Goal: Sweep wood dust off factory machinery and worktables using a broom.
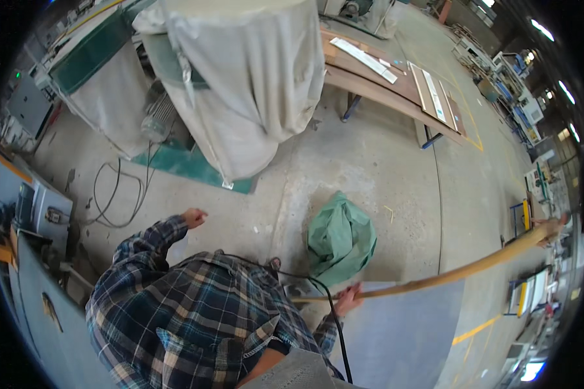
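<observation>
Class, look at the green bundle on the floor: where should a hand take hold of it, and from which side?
I would grip the green bundle at its narrow far end, coming from above. It tapers there into creased folds that should pinch easily, while its wide, bulging middle offers less to close around.

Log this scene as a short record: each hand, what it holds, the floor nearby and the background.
Left hand: held out, nothing visible in it
Right hand: appears to grip a long wooden pole
Pole position: rises toward the right side of the picture
Floor nearby: crumpled green cloth or sack, just beyond the right hand
Background, centre: machine under a pale cover
Background, right: brown table with pale strips lying on it
</observation>
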Motion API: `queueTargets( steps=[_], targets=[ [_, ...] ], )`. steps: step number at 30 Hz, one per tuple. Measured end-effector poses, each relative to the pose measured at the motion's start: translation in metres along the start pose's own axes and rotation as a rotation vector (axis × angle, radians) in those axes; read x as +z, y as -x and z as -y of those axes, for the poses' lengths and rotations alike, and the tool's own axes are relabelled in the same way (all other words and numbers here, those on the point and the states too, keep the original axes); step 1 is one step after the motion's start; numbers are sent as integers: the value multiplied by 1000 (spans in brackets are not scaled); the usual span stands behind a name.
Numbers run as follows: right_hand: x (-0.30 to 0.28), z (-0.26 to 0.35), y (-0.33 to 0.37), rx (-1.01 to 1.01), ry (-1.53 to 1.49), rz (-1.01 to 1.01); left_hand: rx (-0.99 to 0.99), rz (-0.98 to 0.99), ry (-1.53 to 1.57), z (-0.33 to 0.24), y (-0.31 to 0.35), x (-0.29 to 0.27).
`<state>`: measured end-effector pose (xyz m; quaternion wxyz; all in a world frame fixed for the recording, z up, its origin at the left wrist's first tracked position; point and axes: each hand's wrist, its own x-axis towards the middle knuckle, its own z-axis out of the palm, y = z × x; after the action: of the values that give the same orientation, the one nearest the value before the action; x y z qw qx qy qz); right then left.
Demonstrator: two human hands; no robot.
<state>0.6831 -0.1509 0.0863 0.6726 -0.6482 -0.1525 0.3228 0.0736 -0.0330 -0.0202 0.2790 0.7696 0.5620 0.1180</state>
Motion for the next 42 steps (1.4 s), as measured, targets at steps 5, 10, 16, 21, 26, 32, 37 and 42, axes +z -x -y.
queueTargets(
  steps=[5, 10, 16, 21, 26, 32, 37, 42],
  targets=[
    [120, 72, 116, -262, 7, 235, 209, 60, 81, 5, 6, -39],
    [203, 118, 239, -383, -9, 249, 419, 198, 233, -25, 21, -61],
    [244, 182, 361, -635, -121, 552, 572, 237, 337, -87, 51, -76],
    [241, 224, 417, -636, -363, 780, 585, -108, 377, -88, 80, -93],
    [196, 261, 404, -625, -622, 1033, 512, -288, 440, -78, 99, -105],
    [136, 306, 379, -638, -805, 1079, 279, -663, 214, -63, 124, -134],
    [136, 312, 371, -593, -924, 1153, 237, -903, 93, -70, 121, -224],
    [107, 336, 384, -614, -985, 1254, 221, -1146, 16, -104, 137, -279]
  ],
)
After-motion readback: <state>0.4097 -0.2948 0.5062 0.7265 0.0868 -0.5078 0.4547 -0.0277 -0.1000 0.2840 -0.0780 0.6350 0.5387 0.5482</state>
